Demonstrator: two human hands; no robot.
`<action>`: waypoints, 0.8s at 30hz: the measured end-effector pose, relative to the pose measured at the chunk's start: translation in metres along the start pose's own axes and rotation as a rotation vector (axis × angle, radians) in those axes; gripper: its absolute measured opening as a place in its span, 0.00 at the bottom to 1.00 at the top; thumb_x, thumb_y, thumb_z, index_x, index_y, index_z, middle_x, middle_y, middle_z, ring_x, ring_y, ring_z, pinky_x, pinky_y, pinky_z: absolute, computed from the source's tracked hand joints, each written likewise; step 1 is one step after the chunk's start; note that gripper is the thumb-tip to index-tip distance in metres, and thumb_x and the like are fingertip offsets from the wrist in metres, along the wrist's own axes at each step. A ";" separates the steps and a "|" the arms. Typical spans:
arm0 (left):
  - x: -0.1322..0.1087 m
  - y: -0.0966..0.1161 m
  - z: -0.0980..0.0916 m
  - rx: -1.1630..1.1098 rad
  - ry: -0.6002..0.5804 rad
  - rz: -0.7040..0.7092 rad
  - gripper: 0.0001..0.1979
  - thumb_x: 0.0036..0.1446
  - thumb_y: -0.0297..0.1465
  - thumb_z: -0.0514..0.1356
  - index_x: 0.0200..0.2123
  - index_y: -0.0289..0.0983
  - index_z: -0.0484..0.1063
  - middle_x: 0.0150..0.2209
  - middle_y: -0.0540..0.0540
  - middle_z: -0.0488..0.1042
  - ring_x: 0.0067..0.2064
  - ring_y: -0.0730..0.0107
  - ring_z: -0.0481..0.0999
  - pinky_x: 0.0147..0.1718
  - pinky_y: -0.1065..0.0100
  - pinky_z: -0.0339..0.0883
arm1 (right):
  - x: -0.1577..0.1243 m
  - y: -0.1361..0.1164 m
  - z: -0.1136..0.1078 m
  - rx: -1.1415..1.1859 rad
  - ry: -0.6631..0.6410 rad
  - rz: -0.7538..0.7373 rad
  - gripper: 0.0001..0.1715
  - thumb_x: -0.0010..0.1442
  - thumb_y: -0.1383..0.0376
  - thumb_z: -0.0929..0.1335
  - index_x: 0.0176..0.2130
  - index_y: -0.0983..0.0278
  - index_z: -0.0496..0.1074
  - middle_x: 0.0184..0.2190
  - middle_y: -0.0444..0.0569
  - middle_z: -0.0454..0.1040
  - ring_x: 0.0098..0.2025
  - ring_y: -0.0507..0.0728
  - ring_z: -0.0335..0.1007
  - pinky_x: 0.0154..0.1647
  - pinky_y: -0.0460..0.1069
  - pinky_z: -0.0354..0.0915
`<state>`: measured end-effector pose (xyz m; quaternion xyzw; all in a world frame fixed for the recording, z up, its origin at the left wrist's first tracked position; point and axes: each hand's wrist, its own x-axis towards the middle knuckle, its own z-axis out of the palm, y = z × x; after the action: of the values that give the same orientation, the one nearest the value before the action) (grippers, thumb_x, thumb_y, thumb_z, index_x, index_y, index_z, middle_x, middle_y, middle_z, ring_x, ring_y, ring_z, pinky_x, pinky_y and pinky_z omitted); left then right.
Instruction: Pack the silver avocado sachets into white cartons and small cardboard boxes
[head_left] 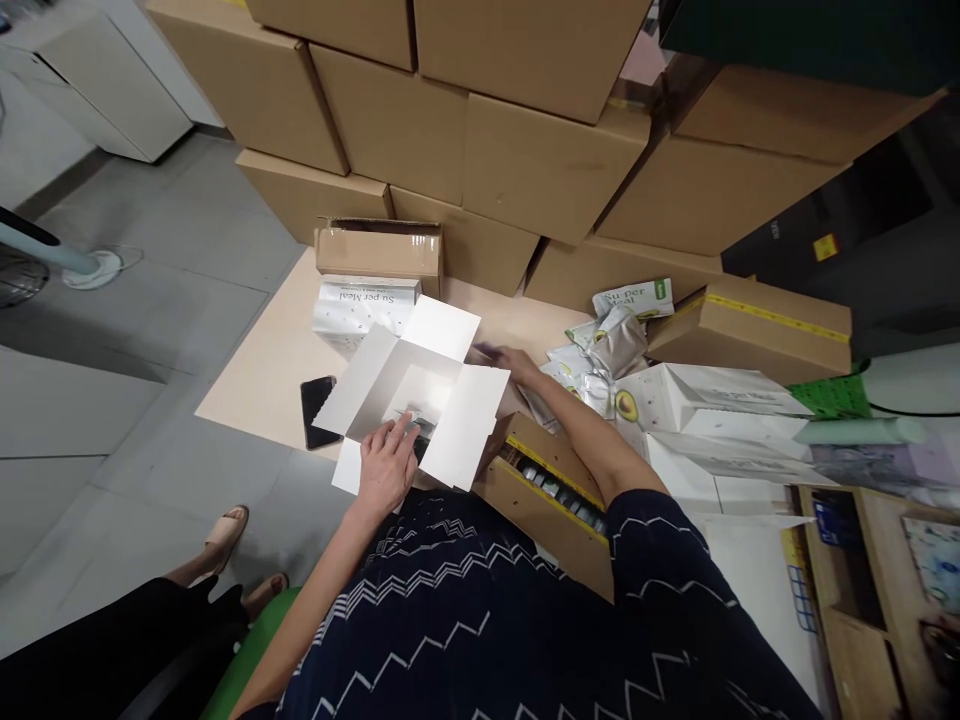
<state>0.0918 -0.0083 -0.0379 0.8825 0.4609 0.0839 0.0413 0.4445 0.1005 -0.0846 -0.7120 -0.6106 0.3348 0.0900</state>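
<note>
An unfolded white carton (469, 425) stands on the table in front of me with its flaps spread outward. My left hand (386, 462) reaches over its near edge, fingers extended and slightly apart. Under those fingertips lies a small silvery item (424, 422), partly hidden and too blurred to name. My right hand (510, 362) is beyond the carton's right flap, near several silver-and-white pouches (600, 350) with avocado pictures. Motion smears its fingertips, and a dark purplish blur shows there.
Left of the carton lies a black phone (318, 410). Behind it stand a white "Super Meal" box (364, 305) and an opened brown box (379, 250). Stacked cardboard boxes (540, 160) wall the table's back. A brown box with yellow tape (555, 500) sits close to my body. Another person's foot (225, 535) is at left.
</note>
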 end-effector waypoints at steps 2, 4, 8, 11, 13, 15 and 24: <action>0.000 0.000 0.000 -0.006 -0.001 -0.007 0.21 0.65 0.28 0.52 0.58 0.41 0.73 0.66 0.45 0.66 0.62 0.51 0.67 0.56 0.51 0.58 | -0.001 0.005 -0.017 0.167 0.080 0.100 0.20 0.68 0.65 0.59 0.51 0.70 0.73 0.47 0.57 0.79 0.45 0.58 0.77 0.46 0.49 0.70; 0.000 0.000 0.000 -0.014 0.000 -0.008 0.21 0.65 0.28 0.52 0.58 0.41 0.73 0.66 0.45 0.66 0.62 0.50 0.67 0.56 0.50 0.58 | -0.005 0.009 -0.036 0.426 0.124 0.166 0.19 0.69 0.66 0.58 0.51 0.69 0.71 0.44 0.56 0.80 0.39 0.54 0.79 0.42 0.48 0.72; 0.000 0.001 -0.001 -0.032 0.001 -0.001 0.22 0.64 0.28 0.52 0.59 0.42 0.73 0.66 0.44 0.66 0.61 0.49 0.67 0.55 0.49 0.59 | -0.025 0.007 -0.070 0.764 0.231 0.227 0.11 0.65 0.69 0.62 0.44 0.67 0.71 0.36 0.51 0.80 0.31 0.52 0.77 0.37 0.47 0.73; 0.000 0.002 -0.003 -0.033 0.002 0.002 0.22 0.64 0.29 0.51 0.59 0.41 0.73 0.66 0.44 0.65 0.61 0.47 0.67 0.54 0.49 0.59 | -0.044 -0.015 -0.090 0.787 0.396 0.137 0.07 0.63 0.67 0.64 0.39 0.66 0.71 0.33 0.48 0.78 0.30 0.51 0.76 0.35 0.46 0.73; 0.000 0.002 -0.002 -0.032 0.004 0.001 0.22 0.65 0.29 0.51 0.59 0.40 0.73 0.67 0.44 0.65 0.61 0.47 0.67 0.54 0.49 0.59 | -0.059 -0.043 -0.098 0.755 0.472 -0.011 0.08 0.63 0.64 0.65 0.37 0.66 0.72 0.32 0.47 0.77 0.29 0.51 0.75 0.34 0.47 0.73; 0.000 0.003 -0.001 -0.038 0.004 -0.003 0.22 0.65 0.29 0.51 0.58 0.40 0.73 0.67 0.44 0.65 0.61 0.47 0.67 0.54 0.49 0.59 | -0.074 -0.079 -0.100 0.650 0.453 -0.179 0.11 0.63 0.60 0.66 0.36 0.66 0.72 0.31 0.46 0.76 0.29 0.52 0.74 0.34 0.47 0.71; -0.003 0.001 0.002 -0.025 0.020 0.004 0.22 0.66 0.30 0.51 0.60 0.39 0.72 0.67 0.43 0.64 0.60 0.48 0.66 0.54 0.50 0.58 | -0.073 -0.207 -0.018 -0.486 -0.250 -0.389 0.12 0.58 0.70 0.67 0.40 0.70 0.78 0.40 0.59 0.80 0.40 0.59 0.77 0.35 0.47 0.63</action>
<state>0.0918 -0.0112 -0.0401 0.8820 0.4584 0.0986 0.0477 0.2856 0.0868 0.0667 -0.5362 -0.8034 0.2407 -0.0955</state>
